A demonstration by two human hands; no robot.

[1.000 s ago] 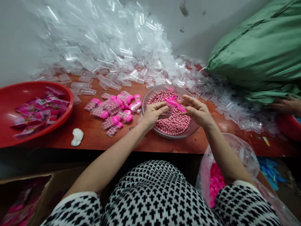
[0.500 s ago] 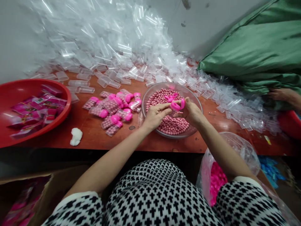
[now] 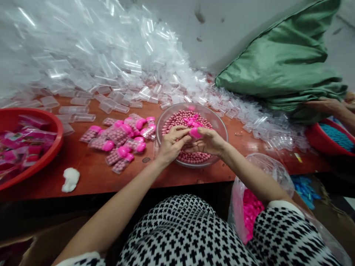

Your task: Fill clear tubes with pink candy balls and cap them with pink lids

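Over the grey bowl (image 3: 220, 142) of pink beads (image 3: 177, 120), my left hand (image 3: 173, 143) and my right hand (image 3: 209, 141) meet fingertip to fingertip. A pink cap (image 3: 195, 133) sits between them, gripped by my right fingers. My left fingers are pinched beside the cap; what they hold is mostly hidden and cannot be made out. Several pink pieces (image 3: 194, 120) lie on the beads just behind the hands. Left of the bowl lies a pile of clear bead-filled containers (image 3: 119, 135) with pink caps.
Clear empty containers (image 3: 124, 74) are heaped along the wall. A red basin (image 3: 57, 147) of pink packets is at left, near a white lump (image 3: 70, 180). At right are a bag (image 3: 252, 207) of pink caps, green cloth (image 3: 280, 70) and another person's hand (image 3: 324, 105).
The view has shifted right. My hands have drawn closer together, and the pink cap has turned from an open ring shape to its closed side. The other person's green cloth has risen.
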